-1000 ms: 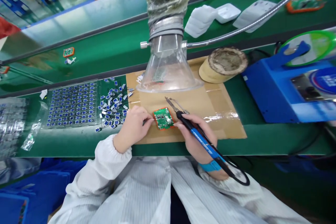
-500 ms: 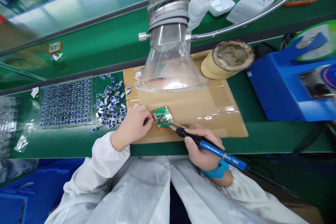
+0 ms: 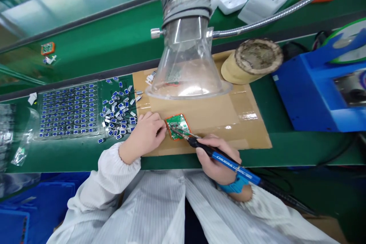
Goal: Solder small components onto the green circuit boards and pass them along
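Note:
My right hand (image 3: 219, 158) grips a blue and black soldering iron (image 3: 228, 163), its metal tip reaching onto a green circuit board (image 3: 179, 124) with an orange rim. The tip is over the left part of the board. At the board's left edge, my left hand (image 3: 147, 133) is closed in a pinch; whatever its fingertips hold is too small to make out. The board lies flat on a sheet of cardboard (image 3: 206, 114). Left of that hand is a loose pile of small blue and white parts with wire leads (image 3: 121, 110).
A clear funnel-shaped fume hood (image 3: 188, 65) hangs above the cardboard. Behind it on the right stands a yellowish round pot (image 3: 251, 63), beside a blue machine (image 3: 309, 95). A clear tray of blue parts (image 3: 68, 110) lies left. White plastic housings (image 3: 264, 4) rest at the back.
The soldering iron's tip and my right hand have shifted slightly left across the board. My left hand keeps its pinch at the board's edge. The camera view has moved a little.

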`<state>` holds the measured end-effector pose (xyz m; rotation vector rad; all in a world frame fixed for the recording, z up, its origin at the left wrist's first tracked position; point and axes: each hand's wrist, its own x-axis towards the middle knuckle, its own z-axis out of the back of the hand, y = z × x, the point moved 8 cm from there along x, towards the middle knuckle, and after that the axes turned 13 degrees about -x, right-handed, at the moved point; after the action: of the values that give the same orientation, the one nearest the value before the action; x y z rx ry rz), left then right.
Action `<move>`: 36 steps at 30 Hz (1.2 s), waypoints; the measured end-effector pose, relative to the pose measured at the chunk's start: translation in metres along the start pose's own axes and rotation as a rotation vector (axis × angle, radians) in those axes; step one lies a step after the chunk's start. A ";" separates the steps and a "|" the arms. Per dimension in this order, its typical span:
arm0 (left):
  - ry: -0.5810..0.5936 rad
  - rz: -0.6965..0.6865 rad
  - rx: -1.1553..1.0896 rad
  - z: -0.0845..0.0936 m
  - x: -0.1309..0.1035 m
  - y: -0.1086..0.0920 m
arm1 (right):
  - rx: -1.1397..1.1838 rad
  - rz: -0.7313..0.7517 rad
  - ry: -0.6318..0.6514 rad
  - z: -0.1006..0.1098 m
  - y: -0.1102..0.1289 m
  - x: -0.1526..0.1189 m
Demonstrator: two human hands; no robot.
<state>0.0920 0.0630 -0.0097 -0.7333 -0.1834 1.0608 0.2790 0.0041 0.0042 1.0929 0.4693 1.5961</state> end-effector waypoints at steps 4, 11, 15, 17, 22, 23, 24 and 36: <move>0.007 0.004 0.001 0.000 0.001 0.001 | 0.003 0.022 0.013 -0.002 0.001 -0.001; 0.009 -0.017 0.002 -0.001 0.002 0.002 | -0.036 0.076 -0.001 -0.002 0.007 -0.002; 0.018 -0.027 0.012 -0.001 0.003 0.002 | -0.043 0.082 -0.015 0.000 0.007 -0.002; 0.033 -0.030 0.022 -0.001 0.004 0.001 | -0.040 0.091 -0.006 -0.001 0.007 -0.001; 0.060 -0.044 0.037 -0.001 0.005 0.000 | -0.015 0.099 0.013 -0.003 0.008 0.000; 0.062 -0.047 0.037 -0.001 0.006 0.000 | -0.010 0.100 0.016 -0.004 0.008 0.000; 0.064 -0.049 0.037 -0.001 0.006 0.000 | -0.007 0.100 0.016 -0.004 0.008 0.000; 0.063 -0.080 0.058 -0.004 0.009 0.001 | -0.030 0.108 0.012 -0.002 0.010 0.003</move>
<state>0.0976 0.0686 -0.0149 -0.7007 -0.1263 0.9620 0.2721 0.0040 0.0117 1.1025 0.3987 1.6999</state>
